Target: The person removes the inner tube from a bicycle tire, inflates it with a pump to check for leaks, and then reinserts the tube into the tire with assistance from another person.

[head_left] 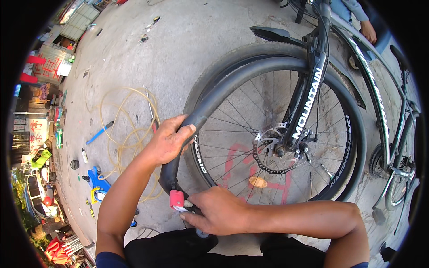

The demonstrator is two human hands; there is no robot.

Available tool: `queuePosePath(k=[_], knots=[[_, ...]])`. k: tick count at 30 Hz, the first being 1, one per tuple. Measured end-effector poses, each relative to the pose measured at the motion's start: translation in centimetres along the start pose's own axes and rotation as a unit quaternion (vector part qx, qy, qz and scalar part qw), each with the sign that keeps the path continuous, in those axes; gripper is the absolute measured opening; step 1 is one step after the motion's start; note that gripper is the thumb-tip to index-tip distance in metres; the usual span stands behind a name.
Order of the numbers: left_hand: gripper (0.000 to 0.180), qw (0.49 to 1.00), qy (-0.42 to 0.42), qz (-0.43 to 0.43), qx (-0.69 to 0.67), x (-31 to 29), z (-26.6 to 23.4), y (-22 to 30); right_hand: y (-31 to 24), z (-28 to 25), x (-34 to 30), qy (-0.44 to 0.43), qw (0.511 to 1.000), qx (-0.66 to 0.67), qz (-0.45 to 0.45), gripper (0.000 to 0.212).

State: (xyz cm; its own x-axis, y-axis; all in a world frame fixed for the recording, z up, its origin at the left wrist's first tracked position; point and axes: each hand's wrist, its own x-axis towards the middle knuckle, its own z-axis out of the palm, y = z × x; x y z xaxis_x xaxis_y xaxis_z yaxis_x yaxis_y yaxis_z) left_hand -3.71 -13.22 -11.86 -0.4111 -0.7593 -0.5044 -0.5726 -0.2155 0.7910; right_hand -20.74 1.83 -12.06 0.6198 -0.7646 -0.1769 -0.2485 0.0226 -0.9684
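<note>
Left hand (172,142) clamped on the black inner tube (250,75), which lies outside the tyre (241,52), right hand (222,210) gripping the red pump head (177,198) by its lower bend; tube judged largely filled, seating inside the tyre not yet done.

Red fabric (55,251) and a yellow-green item (41,158) show at far left.

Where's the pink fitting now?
Head view: the pink fitting is lower left of centre, at the right hand, below a bend in the black inner tube.
</note>
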Motion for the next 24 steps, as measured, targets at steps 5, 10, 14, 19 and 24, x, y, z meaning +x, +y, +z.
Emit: queuePosePath(k=[5, 10, 14, 19, 24], knots=[[0.03, 1.0, -0.002, -0.004, 0.006, 0.0, 0.1, -0.1, 0.4, 0.3, 0.1, 0.008, 1.0, -0.015, -0.014, 0.045], [0.028, 1.0, -0.004, -0.003, 0.014, 0.0, 0.2, -0.1, 0.6, 0.5, 0.3, -0.003, 1.0, -0.016, -0.007, 0.045], [0.025, 1.0, -0.016, -0.002, 0.006, -0.1, 0.2, -0.1, 0.7, 0.7, 0.3, -0.007, 1.0, -0.012, -0.005, 0.045], [0.025, 1.0, -0.015, -0.003, 0.004, 0.0, 0.3, -0.2, 0.8, 0.7, 0.5, -0.007, 1.0, -0.015, -0.007, 0.045], [0.026, 1.0, -0.011, 0.002, 0.002, 0.2, 0.4, -0.5, 1.1, 0.8, 0.7, -0.002, 1.0, -0.011, -0.011, 0.044]])
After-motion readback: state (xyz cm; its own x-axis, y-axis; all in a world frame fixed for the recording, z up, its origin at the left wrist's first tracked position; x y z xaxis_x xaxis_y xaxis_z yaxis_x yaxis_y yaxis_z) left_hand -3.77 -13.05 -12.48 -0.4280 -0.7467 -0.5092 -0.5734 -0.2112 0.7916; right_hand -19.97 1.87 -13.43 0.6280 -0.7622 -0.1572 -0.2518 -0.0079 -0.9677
